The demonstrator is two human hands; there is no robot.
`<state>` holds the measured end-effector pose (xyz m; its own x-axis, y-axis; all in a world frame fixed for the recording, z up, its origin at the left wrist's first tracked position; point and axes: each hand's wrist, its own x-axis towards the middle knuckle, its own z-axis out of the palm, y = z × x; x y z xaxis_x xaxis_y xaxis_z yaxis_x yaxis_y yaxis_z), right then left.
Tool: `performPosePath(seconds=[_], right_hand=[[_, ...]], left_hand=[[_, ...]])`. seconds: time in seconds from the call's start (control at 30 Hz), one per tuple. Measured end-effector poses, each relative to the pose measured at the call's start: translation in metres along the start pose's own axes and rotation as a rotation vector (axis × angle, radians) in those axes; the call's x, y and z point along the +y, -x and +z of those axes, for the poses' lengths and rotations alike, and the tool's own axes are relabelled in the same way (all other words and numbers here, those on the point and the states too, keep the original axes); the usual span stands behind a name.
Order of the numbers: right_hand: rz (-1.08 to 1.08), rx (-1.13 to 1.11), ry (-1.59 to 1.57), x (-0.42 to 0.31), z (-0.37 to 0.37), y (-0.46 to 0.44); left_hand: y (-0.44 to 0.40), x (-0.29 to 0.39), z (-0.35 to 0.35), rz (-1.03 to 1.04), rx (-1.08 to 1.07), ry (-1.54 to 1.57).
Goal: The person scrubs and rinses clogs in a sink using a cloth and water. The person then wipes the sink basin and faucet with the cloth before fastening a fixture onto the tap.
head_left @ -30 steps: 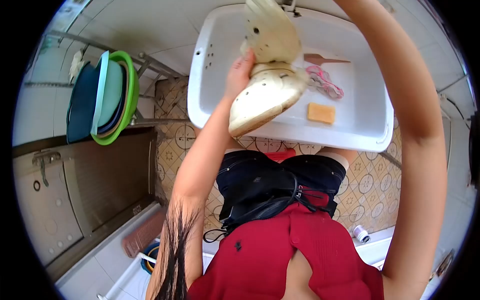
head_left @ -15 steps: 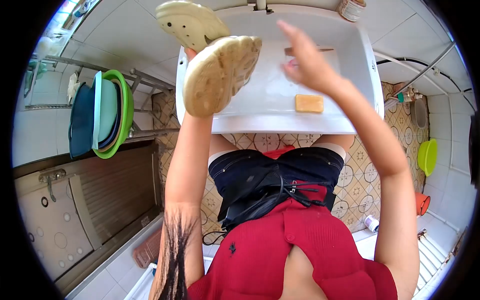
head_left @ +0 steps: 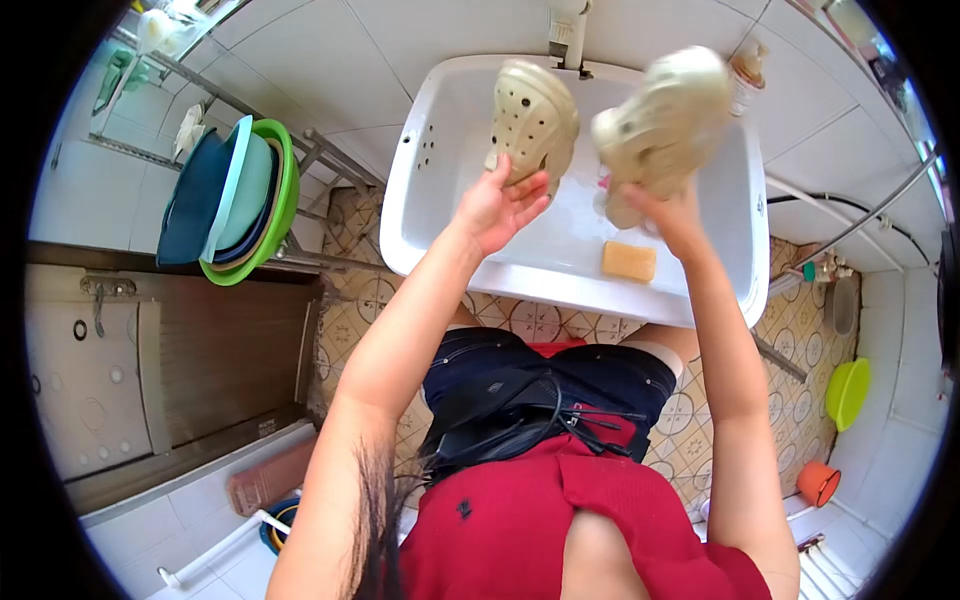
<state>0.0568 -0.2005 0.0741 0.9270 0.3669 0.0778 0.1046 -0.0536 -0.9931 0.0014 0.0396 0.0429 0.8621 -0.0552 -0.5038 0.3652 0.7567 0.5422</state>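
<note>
We have a pale cream shoe in each hand, and both shoes are up over a white sink (head_left: 430, 210). Our left hand (head_left: 500, 208) has the left shoe (head_left: 535, 115) by its bottom end. The thumb is up against it, and the fingers are bent in a loose curl, with some room between them and the thumb. This shoe has its toe up and its holes facing us. Our right hand (head_left: 672, 215) has the right shoe (head_left: 670, 115) near its heel. It looks wrapped around it, but that shoe is blurry and hides some fingers, so we cannot tell how tight they are. The right shoe leans to the right, and the two shoes are apart.

Inside the sink, below our right hand, we see a yellow block (head_left: 628, 261) near the front edge. At the back of the sink there is a tap (head_left: 578, 40), and a bottle (head_left: 746, 75) is by the back right corner, just beside the right shoe. Off to our left, a bright green tub (head_left: 288, 200) and some blue ones stand on their sides in a stack. On our right, we see a lime tub (head_left: 848, 394) and an orange bucket (head_left: 818, 483) near the wall
</note>
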Motion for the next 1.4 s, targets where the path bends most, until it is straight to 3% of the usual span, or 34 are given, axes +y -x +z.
performPosePath(seconds=[0.03,0.13,0.23,0.37,0.47,0.5,0.57,0.63,0.73,0.8,0.9,1.1,1.13,1.17,1.33,1.37,1.4], right_hand=[[0.168,-0.044,-0.221,0.000,-0.010,-0.001],[0.275,-0.007,-0.681,-0.010,-0.024,0.005],[0.181,0.095,-0.613,-0.003,-0.042,0.007],[0.074,0.165,-0.154,0.018,-0.064,0.002],[-0.016,0.146,0.209,0.045,-0.055,-0.001],[-0.044,0.206,0.186,0.048,-0.044,-0.001],[-0.097,0.319,0.134,0.054,-0.025,-0.001],[-0.087,0.173,0.121,0.064,-0.029,-0.003],[-0.073,-0.012,0.121,0.062,-0.026,-0.008],[-0.170,-0.023,0.208,0.065,-0.023,-0.014],[-0.296,0.045,0.427,0.072,-0.019,-0.017],[-0.232,-0.384,-0.116,0.037,-0.012,-0.045],[-0.351,-0.377,0.290,0.027,-0.009,-0.048],[-0.340,-0.400,0.248,0.026,-0.005,-0.049],[-0.153,-0.339,0.276,0.053,-0.019,-0.048],[-0.023,-0.457,0.145,0.054,-0.032,-0.054],[-0.095,-0.425,0.307,0.060,-0.040,-0.059]], left_hand=[[-0.002,-0.002,-0.002,-0.025,0.047,0.010],[0.007,-0.010,0.015,0.010,0.132,-0.083],[0.008,-0.021,0.008,-0.001,0.001,-0.448],[0.022,-0.022,0.010,0.109,-0.243,-0.690],[0.012,-0.034,0.008,0.150,-0.401,-0.586],[0.010,-0.038,0.010,0.168,-0.439,-0.563],[0.009,-0.037,0.011,0.118,-0.445,-0.486],[0.006,-0.032,0.006,0.125,-0.478,-0.401],[0.016,-0.025,0.015,0.106,-0.319,-0.607],[0.017,-0.021,0.018,0.092,-0.254,-0.664],[0.019,-0.004,0.014,0.081,-0.324,-0.645],[0.016,0.008,0.036,0.007,-0.564,-0.500],[0.015,0.008,0.035,-0.033,-0.542,-0.490],[0.014,0.007,0.034,-0.072,-0.522,-0.478],[0.016,0.002,0.032,0.170,-0.337,-0.560],[0.015,0.005,0.034,0.233,-0.301,-0.626],[0.016,0.011,0.037,0.295,-0.258,-0.698]])
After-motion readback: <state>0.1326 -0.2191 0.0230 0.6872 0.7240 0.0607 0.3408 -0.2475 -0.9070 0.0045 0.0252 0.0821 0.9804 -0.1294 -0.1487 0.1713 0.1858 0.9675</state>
